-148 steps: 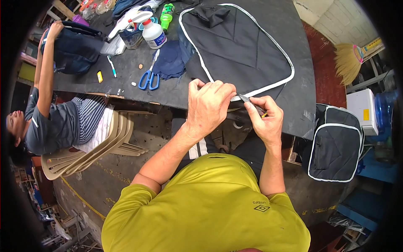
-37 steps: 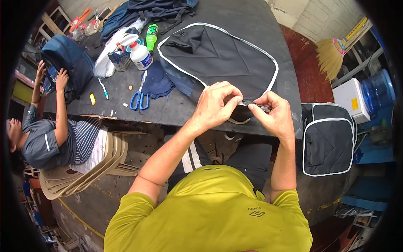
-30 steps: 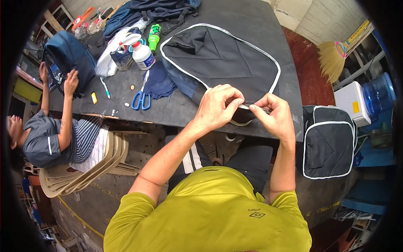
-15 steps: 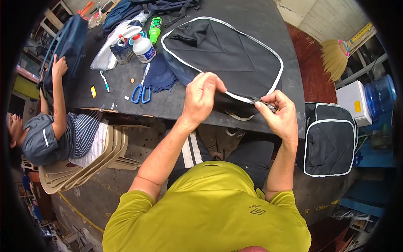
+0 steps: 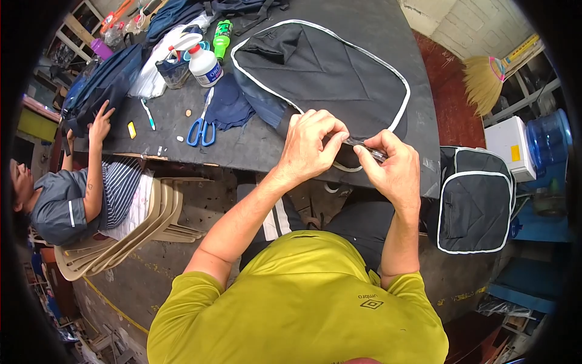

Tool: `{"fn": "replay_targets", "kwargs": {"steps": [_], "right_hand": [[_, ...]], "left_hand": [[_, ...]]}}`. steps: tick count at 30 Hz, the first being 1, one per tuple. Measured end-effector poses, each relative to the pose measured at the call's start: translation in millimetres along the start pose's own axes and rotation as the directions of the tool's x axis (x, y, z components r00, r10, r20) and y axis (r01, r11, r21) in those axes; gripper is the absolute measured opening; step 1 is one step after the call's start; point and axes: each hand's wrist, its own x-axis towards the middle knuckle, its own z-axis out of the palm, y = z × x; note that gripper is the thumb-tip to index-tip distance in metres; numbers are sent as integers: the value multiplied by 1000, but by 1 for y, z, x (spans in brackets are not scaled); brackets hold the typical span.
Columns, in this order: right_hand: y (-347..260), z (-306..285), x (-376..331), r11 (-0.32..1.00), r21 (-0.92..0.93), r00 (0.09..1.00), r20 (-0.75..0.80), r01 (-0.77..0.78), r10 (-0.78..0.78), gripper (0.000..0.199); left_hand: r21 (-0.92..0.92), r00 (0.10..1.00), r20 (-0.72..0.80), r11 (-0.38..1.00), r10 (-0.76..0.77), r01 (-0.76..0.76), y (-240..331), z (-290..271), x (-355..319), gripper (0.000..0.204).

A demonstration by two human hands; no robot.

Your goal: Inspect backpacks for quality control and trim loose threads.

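Observation:
A black fabric bag with white piping lies on the dark table, its near edge at my hands. My left hand is closed, pinching the bag's near edge between thumb and fingers. Close to its right, my right hand is closed around a small dark, metallic tool, mostly hidden by the fingers; its exact kind does not show. The tool's front end meets the bag's edge between both hands.
Blue-handled scissors rest on navy cloth. A white spray bottle and green bottle stand behind. At left a seated person handles a navy bag. Another black bag sits beyond the table's right edge.
My left hand has moved right along the bag's edge, closer to my right hand, which has shifted slightly left. At left, the person's navy bag now lies lower on the table.

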Motion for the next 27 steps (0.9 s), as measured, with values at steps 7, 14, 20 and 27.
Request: {"fn": "replay_targets", "kwargs": {"steps": [7,14,20,27], "right_hand": [[-5,4,4,994,-111,1000,3,6,-6,25],[-6,-1,5,989,-56,987,74,-139,143,26],[-5,1,5,988,-60,984,97,-141,146,25],[-4,-9,-2,991,-28,989,62,-133,135,24]], "left_hand": [[-8,1000,-6,1000,14,-14,4,-1,-2,6],[-2,999,-33,999,41,-41,4,-1,-3,7],[-23,999,-37,1000,20,-21,2,1,-6,6],[-117,996,-82,992,31,-40,-8,-13,-4,12]]}}
